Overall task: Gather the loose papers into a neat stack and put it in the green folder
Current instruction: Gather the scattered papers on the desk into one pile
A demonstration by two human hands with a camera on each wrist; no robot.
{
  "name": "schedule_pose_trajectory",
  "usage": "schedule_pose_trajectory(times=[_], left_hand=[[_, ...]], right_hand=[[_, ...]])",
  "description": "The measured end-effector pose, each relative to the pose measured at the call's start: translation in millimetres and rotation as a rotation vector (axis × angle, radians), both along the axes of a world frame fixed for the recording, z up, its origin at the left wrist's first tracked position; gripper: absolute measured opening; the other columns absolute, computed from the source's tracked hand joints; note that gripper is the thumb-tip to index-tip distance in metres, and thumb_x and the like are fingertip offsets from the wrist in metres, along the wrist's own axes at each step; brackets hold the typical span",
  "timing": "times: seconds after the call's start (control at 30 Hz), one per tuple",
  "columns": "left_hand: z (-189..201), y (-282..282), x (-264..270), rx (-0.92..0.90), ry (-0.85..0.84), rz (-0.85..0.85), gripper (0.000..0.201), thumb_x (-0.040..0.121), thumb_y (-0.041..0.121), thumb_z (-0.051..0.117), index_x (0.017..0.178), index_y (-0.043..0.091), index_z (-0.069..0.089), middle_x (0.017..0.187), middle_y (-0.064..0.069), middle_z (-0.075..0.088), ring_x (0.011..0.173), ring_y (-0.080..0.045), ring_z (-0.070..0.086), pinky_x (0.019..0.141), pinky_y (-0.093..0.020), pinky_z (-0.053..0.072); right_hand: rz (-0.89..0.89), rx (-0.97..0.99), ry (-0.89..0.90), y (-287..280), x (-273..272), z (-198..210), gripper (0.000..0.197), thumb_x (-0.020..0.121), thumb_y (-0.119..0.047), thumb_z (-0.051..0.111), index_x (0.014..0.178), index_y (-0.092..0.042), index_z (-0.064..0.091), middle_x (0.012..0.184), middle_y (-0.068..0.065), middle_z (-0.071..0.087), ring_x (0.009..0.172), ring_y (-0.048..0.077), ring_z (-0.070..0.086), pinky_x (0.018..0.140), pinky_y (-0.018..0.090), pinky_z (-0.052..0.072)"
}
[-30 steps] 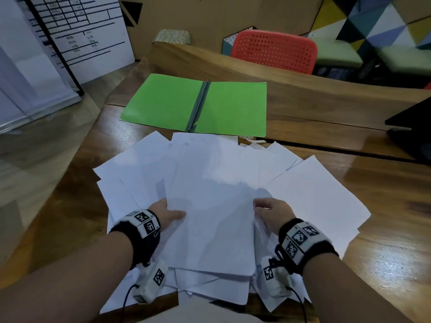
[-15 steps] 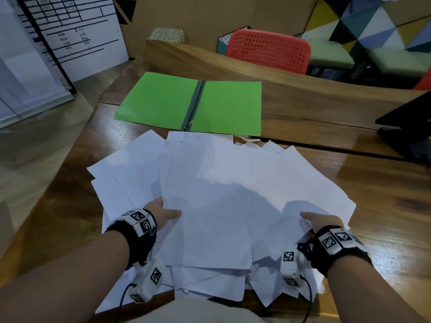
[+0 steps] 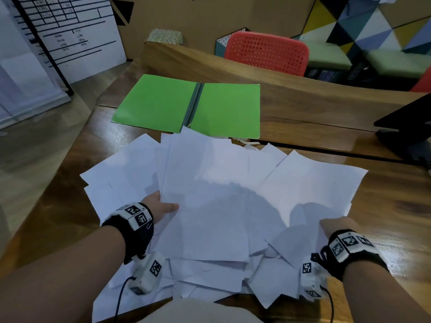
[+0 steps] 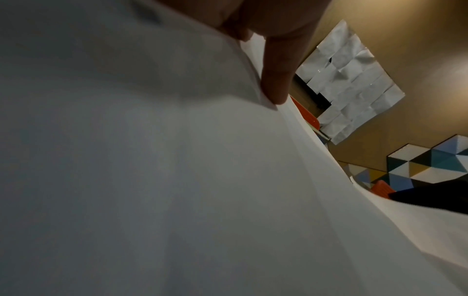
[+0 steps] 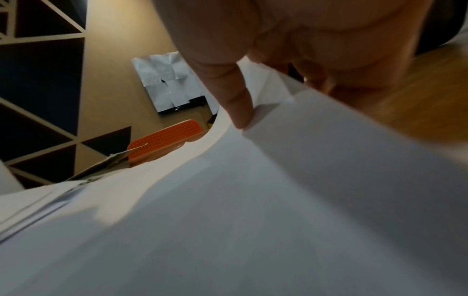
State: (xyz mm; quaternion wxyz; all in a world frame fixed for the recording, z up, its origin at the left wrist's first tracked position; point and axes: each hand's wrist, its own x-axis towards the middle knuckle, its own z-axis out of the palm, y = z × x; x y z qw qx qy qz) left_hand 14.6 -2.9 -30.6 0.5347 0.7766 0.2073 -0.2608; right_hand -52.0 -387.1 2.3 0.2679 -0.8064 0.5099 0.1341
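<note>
Several loose white papers (image 3: 210, 194) lie fanned in an untidy pile on the wooden table (image 3: 387, 220). The green folder (image 3: 158, 103) lies open and flat just beyond them, and the pile's far edge overlaps its near edge. My left hand (image 3: 163, 206) grips the left edge of the top sheets, thumb (image 4: 276, 80) on top and the other fingers hidden beneath the papers (image 4: 177, 180). My right hand (image 3: 333, 224) holds the pile's right near edge, thumb (image 5: 238, 108) pressing down on the papers (image 5: 253, 200) and fingers tucked under them.
A raised wooden ledge (image 3: 303, 96) runs behind the folder, with a red chair (image 3: 268, 52) beyond it. A dark laptop-like object (image 3: 405, 129) sits at the right edge. The table's left edge drops to the floor, where a whiteboard (image 3: 70, 31) stands.
My right hand has slid from the middle of the pile out to its right near edge, and the right-hand sheets have shifted with it. The left hand has stayed put.
</note>
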Motion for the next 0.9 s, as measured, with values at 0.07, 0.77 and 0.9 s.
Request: schedule_pose_trajectory(times=[0.07,0.77,0.9], left_hand=[[-0.9,-2.8,1.2,0.029,0.009,-0.01,0.041,0.08,0.006,0.068,0.119,0.002,0.056,0.114,-0.015,0.063,0.103,-0.031,0.061,0.093,-0.037,0.047],[-9.6,-1.6,0.4,0.034,0.017,-0.014,0.039,0.081,0.005,0.067,0.119,0.002,0.056,0.122,-0.018,0.062,0.094,-0.024,0.058,0.085,-0.032,0.045],[-9.4,4.2,-1.8,0.063,0.015,-0.005,0.036,0.081,0.006,0.066,0.116,0.001,0.057,0.117,-0.018,0.063,0.092,-0.023,0.057,0.082,-0.031,0.044]], right_hand=[[0.042,0.023,0.068,2.8,4.4,2.3,0.025,0.09,-0.011,0.047,0.108,0.004,0.057,0.119,0.023,0.059,0.112,0.037,0.056,0.088,0.037,0.045],[0.249,0.147,-0.129,76.4,35.7,-5.7,0.025,0.085,-0.012,0.056,0.108,-0.001,0.061,0.117,0.019,0.063,0.11,0.033,0.058,0.091,0.031,0.045],[-0.12,0.161,-0.338,55.6,23.5,-4.5,0.055,0.08,-0.009,0.064,0.13,-0.008,0.041,0.123,0.023,0.056,0.103,0.037,0.057,0.081,0.035,0.043]])
